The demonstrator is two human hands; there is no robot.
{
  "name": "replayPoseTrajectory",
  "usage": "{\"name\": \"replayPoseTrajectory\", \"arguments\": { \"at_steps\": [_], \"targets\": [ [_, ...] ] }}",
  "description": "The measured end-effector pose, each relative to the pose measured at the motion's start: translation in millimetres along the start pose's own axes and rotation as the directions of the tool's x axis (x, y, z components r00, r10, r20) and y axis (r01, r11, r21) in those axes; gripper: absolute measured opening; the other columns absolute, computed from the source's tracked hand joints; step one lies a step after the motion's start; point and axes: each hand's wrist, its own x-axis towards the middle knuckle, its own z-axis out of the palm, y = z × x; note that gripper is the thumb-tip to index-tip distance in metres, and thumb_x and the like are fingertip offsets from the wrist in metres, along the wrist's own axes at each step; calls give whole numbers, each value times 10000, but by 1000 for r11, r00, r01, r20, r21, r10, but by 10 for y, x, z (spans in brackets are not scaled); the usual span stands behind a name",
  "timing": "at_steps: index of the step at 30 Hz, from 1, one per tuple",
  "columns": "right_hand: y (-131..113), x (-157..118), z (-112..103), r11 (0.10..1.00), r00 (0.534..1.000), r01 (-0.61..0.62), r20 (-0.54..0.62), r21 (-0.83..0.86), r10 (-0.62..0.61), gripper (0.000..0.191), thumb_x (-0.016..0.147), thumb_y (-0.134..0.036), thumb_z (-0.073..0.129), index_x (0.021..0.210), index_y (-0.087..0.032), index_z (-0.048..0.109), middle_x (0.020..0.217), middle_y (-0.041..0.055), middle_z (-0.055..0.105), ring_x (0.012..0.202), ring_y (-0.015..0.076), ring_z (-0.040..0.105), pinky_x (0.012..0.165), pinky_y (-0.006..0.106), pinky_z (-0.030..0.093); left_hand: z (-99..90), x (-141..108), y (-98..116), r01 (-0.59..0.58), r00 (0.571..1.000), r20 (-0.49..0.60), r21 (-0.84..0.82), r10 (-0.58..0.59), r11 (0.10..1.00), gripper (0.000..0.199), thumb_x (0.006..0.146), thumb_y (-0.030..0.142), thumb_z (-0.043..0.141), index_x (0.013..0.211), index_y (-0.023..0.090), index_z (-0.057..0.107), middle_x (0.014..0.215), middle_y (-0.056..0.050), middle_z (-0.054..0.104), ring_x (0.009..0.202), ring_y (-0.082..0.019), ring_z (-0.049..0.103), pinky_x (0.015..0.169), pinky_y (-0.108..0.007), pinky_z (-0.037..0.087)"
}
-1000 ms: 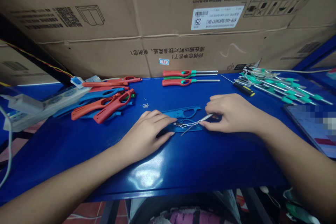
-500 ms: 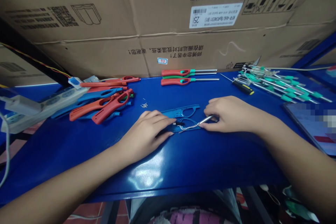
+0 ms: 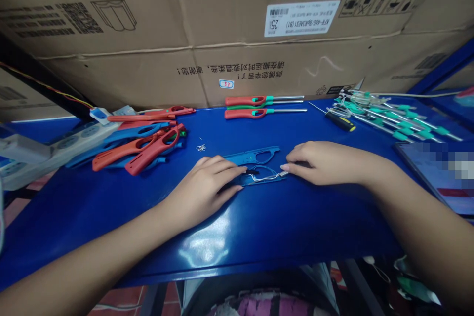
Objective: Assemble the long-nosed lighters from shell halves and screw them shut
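Observation:
On the blue table, my left hand is closed around the left part of the lower blue lighter casing half, most of it hidden under my fingers. A black part with thin white wires lies in that half. Those wires run right to a short metal tube end, pinched between the thumb and fingers of my right hand. The rest of the tube is hidden behind the hand. Just above lies a second blue lighter casing half, its oval trigger opening facing up.
Red and blue casings are heaped at left beside a power strip. Assembled lighters lie at the back. A screwdriver, metal tubes with green parts and a screen stand right. Cardboard walls the back.
My right hand has turned a little, and less of the metal tube shows beyond its fingertips, now close to the casing's right end. My left hand keeps its grip. The view has shifted slightly.

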Motion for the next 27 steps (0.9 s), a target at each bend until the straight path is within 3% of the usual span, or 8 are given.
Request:
{"name": "replayPoseTrajectory", "arguments": {
  "at_steps": [5,14,22,27],
  "targets": [
    [-18,-24,-28,994,995,-95,48,60,92,343,987,-507,469,854,-224,609,727,6,644,587,145,530,536,277,313,7,-1,-8,-4,1000,3,-2,4,1000,316,990,267,592,1299,209,616,1199,-74,707,1072,-239,618,924,-410,449],
    [36,-32,-19,984,999,31,29,177,-36,313,999,-455,479,871,-207,622,910,31,658,792,164,581,693,288,410,14,-12,-23,-9,1000,1,-3,9,1000,318,992,272,594,1301,203,613,1215,-76,707,1093,-238,623,934,-406,456],
    [48,-21,-28,985,997,3,77,173,-17,320,977,-493,518,865,-206,605,854,16,646,694,145,541,600,267,373,20,0,-21,-8,1000,-2,-4,8,1000,315,991,283,597,1294,204,622,1211,-81,709,1093,-238,632,940,-413,463],
    [47,-7,-16,985,998,57,30,160,-63,254,960,-391,583,799,-196,609,831,8,646,706,136,545,620,261,377,20,-6,-36,-20,1000,-13,-13,20,1000,315,989,280,600,1293,203,624,1195,-82,714,1081,-236,638,937,-418,473]
  ]
}}
